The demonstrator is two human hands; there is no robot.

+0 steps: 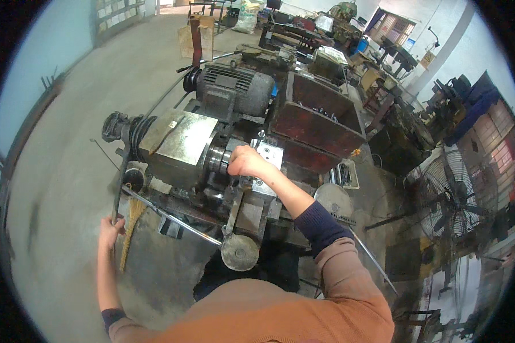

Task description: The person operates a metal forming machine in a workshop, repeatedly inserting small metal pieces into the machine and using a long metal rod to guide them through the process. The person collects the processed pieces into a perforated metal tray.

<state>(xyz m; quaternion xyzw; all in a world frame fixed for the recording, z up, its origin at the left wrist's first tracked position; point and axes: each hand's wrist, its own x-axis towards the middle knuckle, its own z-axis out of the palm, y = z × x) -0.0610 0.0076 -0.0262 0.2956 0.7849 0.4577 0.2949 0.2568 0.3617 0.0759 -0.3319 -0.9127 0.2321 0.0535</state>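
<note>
My left hand [111, 230] is closed round the lower end of a long dark lever [119, 186] at the left side of a small lathe-like machine. My right hand [246, 161] reaches over the machine, its fingers bent together at the front of the shiny round spindle nose [216, 160]. Whatever those fingers hold is hidden by the hand. Just right of it sits a bright metal tool block [270, 153] with bolts. The headstock [180, 137] carries a flat steel cover with a thin tool lying on top.
Behind the headstock stands a grey electric motor [234, 88]. A rusty metal bin [320, 117] with small parts inside is at the right. A long steel bar [180, 222] and a round disc [240, 252] jut out nearest me. A broom [133, 220] hangs by my left hand; a fan [455, 194] stands far right.
</note>
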